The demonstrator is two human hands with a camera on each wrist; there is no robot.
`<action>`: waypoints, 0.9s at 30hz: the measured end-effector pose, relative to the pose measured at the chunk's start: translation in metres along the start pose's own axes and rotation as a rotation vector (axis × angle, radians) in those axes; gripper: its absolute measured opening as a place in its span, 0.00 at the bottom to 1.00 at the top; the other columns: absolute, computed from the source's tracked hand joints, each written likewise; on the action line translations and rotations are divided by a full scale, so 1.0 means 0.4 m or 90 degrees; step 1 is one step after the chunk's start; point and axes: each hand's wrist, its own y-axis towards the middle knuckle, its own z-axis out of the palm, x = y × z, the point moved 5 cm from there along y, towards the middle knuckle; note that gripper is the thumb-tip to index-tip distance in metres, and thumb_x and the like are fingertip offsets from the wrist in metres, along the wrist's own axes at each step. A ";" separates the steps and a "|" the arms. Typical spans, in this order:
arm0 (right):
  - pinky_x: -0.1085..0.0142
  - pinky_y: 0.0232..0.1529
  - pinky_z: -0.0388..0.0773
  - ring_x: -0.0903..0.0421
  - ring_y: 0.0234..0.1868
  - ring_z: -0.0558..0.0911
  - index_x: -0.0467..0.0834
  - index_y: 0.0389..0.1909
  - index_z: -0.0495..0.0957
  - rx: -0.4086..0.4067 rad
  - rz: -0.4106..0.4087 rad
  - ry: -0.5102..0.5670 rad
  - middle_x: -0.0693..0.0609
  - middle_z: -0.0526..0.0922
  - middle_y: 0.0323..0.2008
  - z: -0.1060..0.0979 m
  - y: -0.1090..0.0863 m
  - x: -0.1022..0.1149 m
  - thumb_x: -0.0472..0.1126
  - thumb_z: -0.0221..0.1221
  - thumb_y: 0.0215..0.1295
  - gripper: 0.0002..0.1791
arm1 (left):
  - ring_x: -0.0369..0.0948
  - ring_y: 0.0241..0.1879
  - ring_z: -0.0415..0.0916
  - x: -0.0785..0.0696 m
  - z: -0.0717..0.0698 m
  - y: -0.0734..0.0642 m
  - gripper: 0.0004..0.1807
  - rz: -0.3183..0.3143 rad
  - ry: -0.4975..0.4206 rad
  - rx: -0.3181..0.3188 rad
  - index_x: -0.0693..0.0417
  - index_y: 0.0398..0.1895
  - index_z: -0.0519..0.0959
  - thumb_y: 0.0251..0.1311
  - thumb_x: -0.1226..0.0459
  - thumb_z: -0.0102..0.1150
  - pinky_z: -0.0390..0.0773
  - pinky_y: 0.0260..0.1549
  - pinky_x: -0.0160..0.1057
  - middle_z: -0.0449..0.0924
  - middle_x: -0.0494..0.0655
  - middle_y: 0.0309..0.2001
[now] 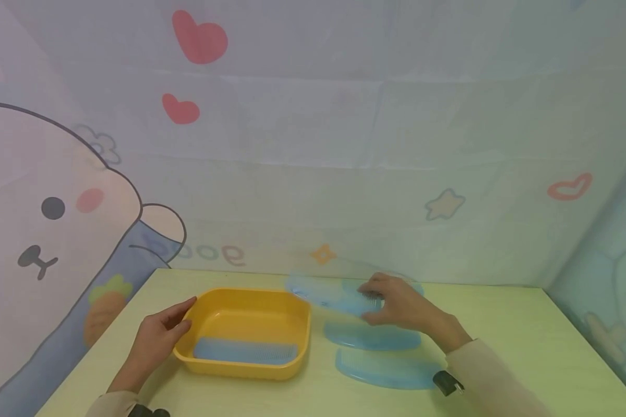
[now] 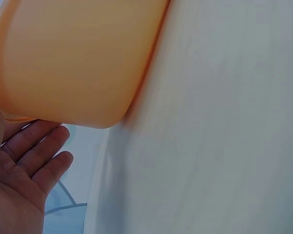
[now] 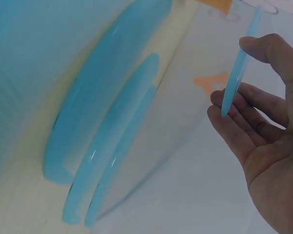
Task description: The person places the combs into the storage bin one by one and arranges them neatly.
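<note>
My left hand [image 1: 159, 336] touches the left rim of a yellow plastic basin [image 1: 250, 372], thumb and fingertips against its edge. In the left wrist view the fingers [image 2: 46, 151] lie fairly straight beside the basin's wall [image 2: 78, 63]. A translucent blue comb [image 1: 245, 351] lies inside the basin along its near side. My right hand [image 1: 401, 304] pinches another blue comb [image 1: 328, 295] between thumb and fingers, right of the basin; this comb [image 3: 237, 73] appears edge-on in the right wrist view.
More blue combs lie on the table right of the basin: one [image 1: 372, 337] just in front of my right hand, another [image 1: 388, 370] nearer me. Behind the hand, further comb parts show, partly covered. A printed cloth wall [image 1: 344, 127] rises at the table's back edge.
</note>
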 end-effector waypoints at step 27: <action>0.64 0.47 0.83 0.54 0.43 0.82 0.35 0.55 0.87 0.046 -0.077 0.006 0.50 0.83 0.41 0.090 0.126 0.190 0.43 0.76 0.59 0.25 | 0.23 0.52 0.76 0.015 0.000 0.005 0.24 0.014 -0.003 -0.006 0.68 0.69 0.78 0.71 0.74 0.64 0.82 0.44 0.24 0.80 0.66 0.64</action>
